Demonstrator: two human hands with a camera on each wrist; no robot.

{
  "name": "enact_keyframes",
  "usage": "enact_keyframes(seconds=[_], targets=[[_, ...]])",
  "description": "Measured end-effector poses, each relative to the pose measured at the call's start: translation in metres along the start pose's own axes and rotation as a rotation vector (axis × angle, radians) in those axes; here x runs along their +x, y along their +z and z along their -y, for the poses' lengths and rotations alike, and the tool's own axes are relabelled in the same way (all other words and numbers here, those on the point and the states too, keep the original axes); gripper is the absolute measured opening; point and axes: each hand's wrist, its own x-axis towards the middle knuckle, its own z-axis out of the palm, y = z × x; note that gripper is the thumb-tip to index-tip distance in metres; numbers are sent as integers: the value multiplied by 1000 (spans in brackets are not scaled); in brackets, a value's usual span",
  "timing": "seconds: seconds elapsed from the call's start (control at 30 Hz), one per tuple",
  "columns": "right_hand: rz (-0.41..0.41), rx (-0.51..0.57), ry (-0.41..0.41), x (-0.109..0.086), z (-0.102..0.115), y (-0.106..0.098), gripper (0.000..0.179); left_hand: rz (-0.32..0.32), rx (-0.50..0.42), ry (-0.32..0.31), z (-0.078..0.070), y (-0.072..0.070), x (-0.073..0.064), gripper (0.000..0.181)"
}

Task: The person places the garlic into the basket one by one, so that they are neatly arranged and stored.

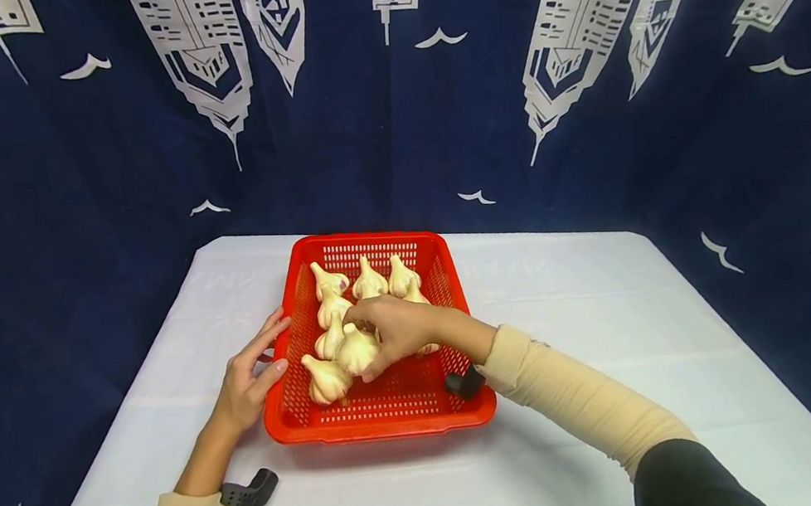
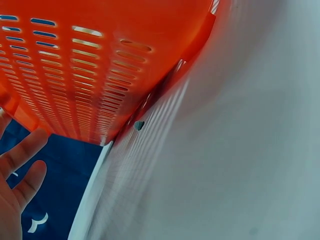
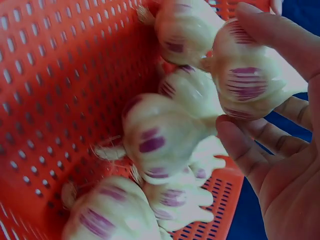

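Observation:
In the head view a red plastic basket [image 1: 388, 428] holds several garlic bulbs [image 1: 370, 280] with purple marks. Over its middle, my right hand [image 1: 402, 327] grips one garlic bulb [image 1: 357, 352] between thumb and fingers, as the right wrist view also shows with the gripped bulb [image 3: 247, 75]. Another garlic bulb [image 1: 327, 379] lies at the near left inside. My left hand [image 1: 242, 386] rests with fairly straight fingers at the basket's left rim. From the left wrist view, the fingers [image 2: 29, 147] are extended beside the basket's slotted wall [image 2: 65, 85].
The basket stands on a white-covered table [image 1: 572, 334]. Behind and around it hangs a dark blue cloth [image 1: 377, 139] printed with white buildings and birds. Black wrist straps show at the left wrist [image 1: 250, 493] and the right wrist [image 1: 465, 382].

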Motion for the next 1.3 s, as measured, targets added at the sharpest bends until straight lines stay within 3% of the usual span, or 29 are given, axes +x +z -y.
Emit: enact_keyframes(seconds=[0.17, 0.87, 1.3], targets=[[42, 22, -12, 0, 0, 7, 53, 7, -4, 11, -3, 0, 2, 51], [239, -17, 41, -2, 6, 14, 45, -10, 27, -13, 4, -1, -2, 52], [258, -87, 37, 2, 10, 24, 47, 5, 12, -16, -1, -1, 0, 52]])
